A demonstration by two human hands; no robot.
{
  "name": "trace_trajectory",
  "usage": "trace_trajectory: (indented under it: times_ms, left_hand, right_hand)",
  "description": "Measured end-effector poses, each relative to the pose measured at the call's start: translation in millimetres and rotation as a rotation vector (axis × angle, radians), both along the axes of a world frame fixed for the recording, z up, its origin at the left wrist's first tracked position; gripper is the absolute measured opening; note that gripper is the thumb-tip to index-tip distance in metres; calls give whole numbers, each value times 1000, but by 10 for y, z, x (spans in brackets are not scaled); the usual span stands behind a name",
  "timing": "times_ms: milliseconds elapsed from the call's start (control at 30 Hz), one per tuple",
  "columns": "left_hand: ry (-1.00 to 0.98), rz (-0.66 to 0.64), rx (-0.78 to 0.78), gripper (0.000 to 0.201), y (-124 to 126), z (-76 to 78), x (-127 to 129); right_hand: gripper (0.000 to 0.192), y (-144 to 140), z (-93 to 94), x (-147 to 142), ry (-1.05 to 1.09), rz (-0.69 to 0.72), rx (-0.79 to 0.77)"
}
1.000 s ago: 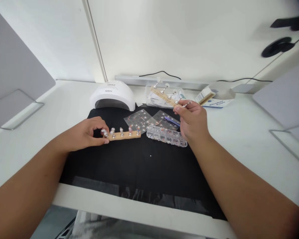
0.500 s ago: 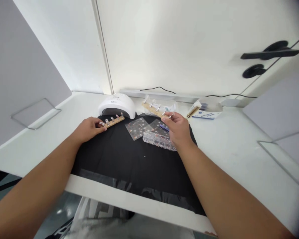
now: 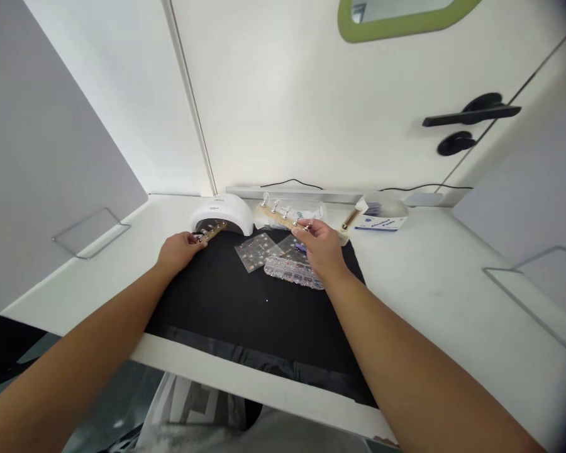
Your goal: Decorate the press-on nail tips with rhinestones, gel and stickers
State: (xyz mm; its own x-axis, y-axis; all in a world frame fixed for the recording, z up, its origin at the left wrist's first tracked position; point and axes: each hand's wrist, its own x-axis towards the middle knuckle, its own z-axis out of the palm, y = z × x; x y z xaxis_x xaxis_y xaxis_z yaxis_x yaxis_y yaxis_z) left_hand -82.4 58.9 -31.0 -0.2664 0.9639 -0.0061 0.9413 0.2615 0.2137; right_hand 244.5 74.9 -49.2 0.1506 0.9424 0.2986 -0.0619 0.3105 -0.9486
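Left wooden nail-tip strip [image 3: 215, 231], a slim straight bar with small silvery posts, slants at the mouth of the lamp; whether its far end is inside, I cannot tell, and its tips are blurred. The left hand [image 3: 177, 250] pinches its near end between thumb and fingers. The nail lamp [image 3: 224, 206] is a smooth, glossy white dome with an arched opening. Matte black cloth [image 3: 236, 308], shinier along its front edge, covers the middle of the tabletop. A thin see-through sticker sheet [image 3: 253, 253], speckled white and orange, lies flat there. Right wooden nail-tip strip [image 3: 278, 218] is raised and slanting: pale, flat-sided, with polished metal posts bearing whitish, translucent tips. Below it is a rhinestone case [image 3: 292, 273] of clear, rigid plastic, divided into small compartments. Behind stands a clear plastic tray [image 3: 319, 208]. The right hand [image 3: 323, 246] pinches the right strip's lower end between thumb and fingers. Farther right sits an open cardboard alcohol-pad box [image 3: 381, 223], white with blue print.
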Motion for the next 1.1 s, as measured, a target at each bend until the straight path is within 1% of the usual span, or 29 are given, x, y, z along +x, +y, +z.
trace_trajectory:
  times_ms: [100,167,367,467,567,700,933,1100]
  left_hand:
    - [20,74,-29,35,26,4,-3]
    - [28,78,-40,34,35,0,-3]
    - [46,-67,3,33,51,-28,22]
    - [67,-147,28,34,98,-40,26]
    - [106,-195,38,34,172,-52,36]
    - [163,-212,40,35,247,-64,83]
    - [256,-172,51,36,262,-93,228]
    - [285,-188,57,35,237,-66,211]
  right_hand:
    - [34,-2,10,16,-3,-3,-3]
    - [34,1,10,32,-4,-2,-4]
    - [33,10,-11,67,-13,-3,-13]
    - [33,7,-8,78,-19,-14,-11]
    - [33,2,4,86,-24,-35,-13]
    - [33,-2,14,94,-30,-60,-17]
    - [29,6,20,112,-22,-80,-23]
    - [30,31,20,105,5,-83,-17]
